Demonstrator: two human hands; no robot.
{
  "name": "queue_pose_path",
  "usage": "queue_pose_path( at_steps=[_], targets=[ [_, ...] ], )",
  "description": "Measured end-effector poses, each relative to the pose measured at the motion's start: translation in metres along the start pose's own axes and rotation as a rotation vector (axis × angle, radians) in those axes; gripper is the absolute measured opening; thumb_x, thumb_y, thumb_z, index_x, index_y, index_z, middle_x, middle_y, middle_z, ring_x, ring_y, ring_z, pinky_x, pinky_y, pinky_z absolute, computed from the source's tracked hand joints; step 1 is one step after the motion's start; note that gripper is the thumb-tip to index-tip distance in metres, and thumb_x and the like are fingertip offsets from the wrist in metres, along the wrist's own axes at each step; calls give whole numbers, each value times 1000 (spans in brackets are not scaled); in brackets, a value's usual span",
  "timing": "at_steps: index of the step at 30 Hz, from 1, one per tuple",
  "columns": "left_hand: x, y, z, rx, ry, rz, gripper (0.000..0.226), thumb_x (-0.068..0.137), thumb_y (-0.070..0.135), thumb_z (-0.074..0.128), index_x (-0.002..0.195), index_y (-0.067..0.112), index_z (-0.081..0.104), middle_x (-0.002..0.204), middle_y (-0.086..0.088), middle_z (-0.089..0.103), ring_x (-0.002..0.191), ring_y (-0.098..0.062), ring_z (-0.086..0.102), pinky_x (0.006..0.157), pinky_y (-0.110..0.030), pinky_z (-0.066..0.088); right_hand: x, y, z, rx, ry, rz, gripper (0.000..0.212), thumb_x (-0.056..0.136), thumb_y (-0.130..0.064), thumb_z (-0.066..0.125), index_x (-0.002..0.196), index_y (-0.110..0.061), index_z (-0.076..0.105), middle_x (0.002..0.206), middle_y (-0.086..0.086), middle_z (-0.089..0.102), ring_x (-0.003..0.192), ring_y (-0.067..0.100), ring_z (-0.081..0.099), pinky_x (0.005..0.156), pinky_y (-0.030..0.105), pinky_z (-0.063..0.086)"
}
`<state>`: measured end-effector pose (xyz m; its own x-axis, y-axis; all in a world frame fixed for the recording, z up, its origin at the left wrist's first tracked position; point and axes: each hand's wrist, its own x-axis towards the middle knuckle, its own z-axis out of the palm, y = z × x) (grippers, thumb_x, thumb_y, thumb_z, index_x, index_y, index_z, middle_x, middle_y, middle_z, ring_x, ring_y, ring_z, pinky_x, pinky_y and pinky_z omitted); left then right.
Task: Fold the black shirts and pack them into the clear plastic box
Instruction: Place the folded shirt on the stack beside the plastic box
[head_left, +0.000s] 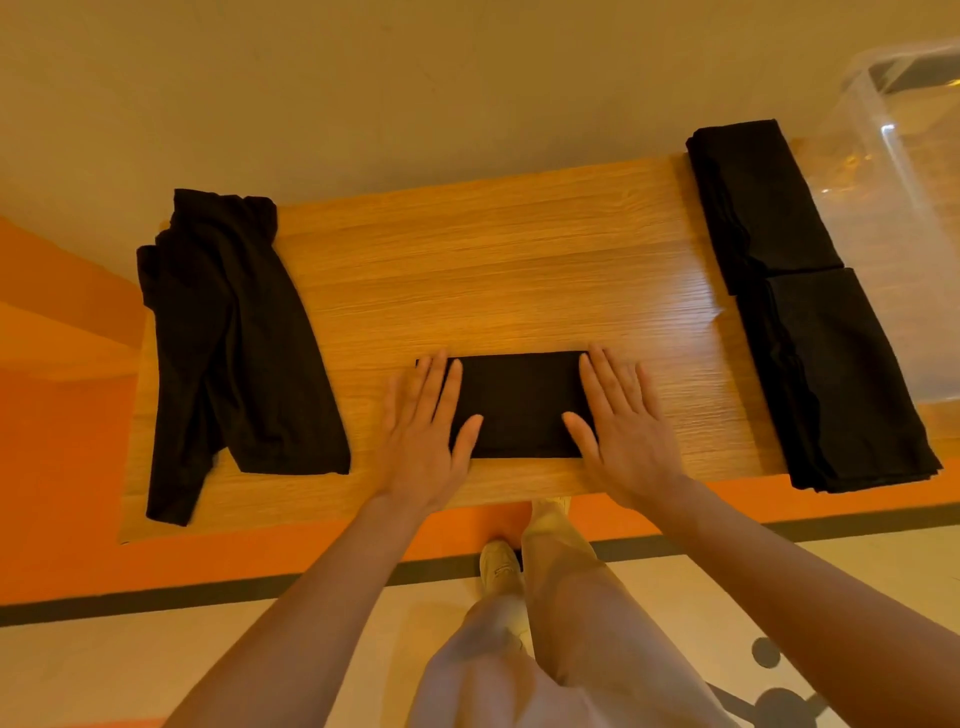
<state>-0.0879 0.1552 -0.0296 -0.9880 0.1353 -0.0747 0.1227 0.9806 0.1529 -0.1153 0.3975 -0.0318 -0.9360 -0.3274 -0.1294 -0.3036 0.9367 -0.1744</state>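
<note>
Both flat-fingered hands, left hand (423, 441) and right hand (626, 436), press the folded shirt (519, 410) smooth; next, likely lift it toward the clear plastic box (893, 171) at 2 o'clock.

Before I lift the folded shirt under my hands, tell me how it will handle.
The folded shirt is thin cloth, so it will likely sag and unfold unless supported from beneath. It looks light. On the smooth wooden table it should slide easily under the flat left hand and right hand.
</note>
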Motion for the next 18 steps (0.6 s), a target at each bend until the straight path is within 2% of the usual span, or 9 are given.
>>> queue_pose_path(
  at_steps=[3,7,9,11,12,15,18],
  targets=[
    [-1,10,0,28,-37,105,59,102,48,16,153,18,20,161,-3,15,149,-18,9,120,-47,6,-10,-9,2,-18,-35,-79,64,101,-51,13,153,-13,18,161,4,10,149,18,4,118,50,9],
    [-14,-1,2,0,-123,128,58,102,48,13,152,21,25,160,-3,19,148,-19,12,118,-47,10,-28,-1,0,-14,-61,-79,59,102,-47,14,151,-15,25,160,2,17,148,15,7,118,48,8],
    [-20,-11,-5,-11,-59,139,55,103,45,17,148,18,34,157,-5,27,146,-21,20,117,-47,13,-30,2,-9,14,-3,-87,55,102,-43,20,144,-12,41,154,4,33,145,17,21,117,47,11],
    [-21,-20,-15,-28,52,87,49,102,37,30,142,14,47,151,-7,40,139,-23,36,114,-44,22,-25,3,-20,48,71,-97,48,100,-36,31,128,-9,59,139,8,53,133,22,44,115,49,19],
    [-18,-26,-19,-36,99,42,47,101,34,34,140,13,49,148,-7,44,136,-23,41,111,-43,26,-20,4,-25,50,101,-91,44,97,-33,35,123,-9,62,133,9,58,127,24,51,114,49,22],
    [-1,-39,-32,-80,33,-8,50,100,33,41,146,14,38,149,-5,42,136,-21,38,108,-41,31,-1,7,-38,33,96,-15,42,95,-30,43,130,-9,55,135,9,55,127,27,49,116,48,21],
    [26,-46,-44,-144,-161,107,55,97,36,50,148,20,34,151,-1,38,140,-18,32,112,-36,24,15,5,-49,76,-80,131,53,95,-31,52,143,-14,37,145,6,43,136,24,35,118,47,9]
  ],
)
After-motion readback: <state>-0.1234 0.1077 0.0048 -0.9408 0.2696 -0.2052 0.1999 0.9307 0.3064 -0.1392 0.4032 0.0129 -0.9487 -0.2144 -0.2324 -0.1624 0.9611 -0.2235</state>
